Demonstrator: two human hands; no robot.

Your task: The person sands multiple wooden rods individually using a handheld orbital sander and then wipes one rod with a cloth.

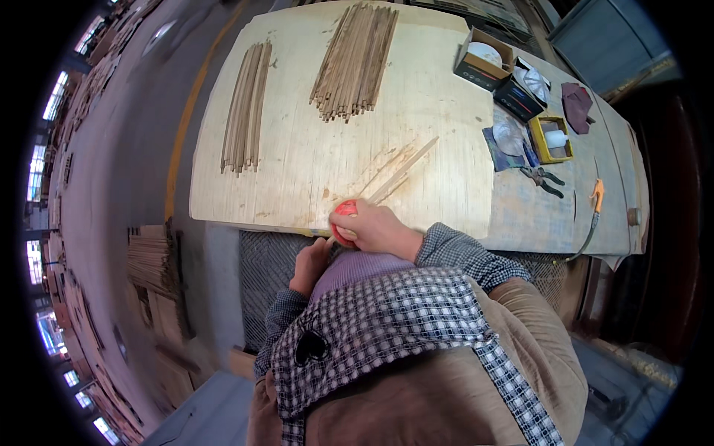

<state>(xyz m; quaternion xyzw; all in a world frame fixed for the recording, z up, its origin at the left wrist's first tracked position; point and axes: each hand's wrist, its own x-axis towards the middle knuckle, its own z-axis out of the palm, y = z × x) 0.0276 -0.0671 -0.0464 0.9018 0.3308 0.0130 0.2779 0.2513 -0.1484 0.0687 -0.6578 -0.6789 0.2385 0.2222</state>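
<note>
Where the board (pixel 327 141) meets its near edge, a red roll (pixel 342 220) sits gripped in the right hand (pixel 374 227) (fingers wrapped over it). Left hand (pixel 309 265) hangs just below, grip unclear. Thin strips (pixel 398 172) lie beside; stick bundles (pixel 355 63) farther back.

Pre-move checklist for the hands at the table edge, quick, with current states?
1. Right hand grips the round red object at the table's near edge: ok.
2. Left hand sits below the edge; what it holds: cannot tell.
3. Loose thin wooden strips lie flat just beyond the right hand: ok.
4. Two bundles of wooden strips, left and centre, lie apart from the hands: ok.
5. Dark pliers and orange-handled tool lie well to the right: ok.
</note>
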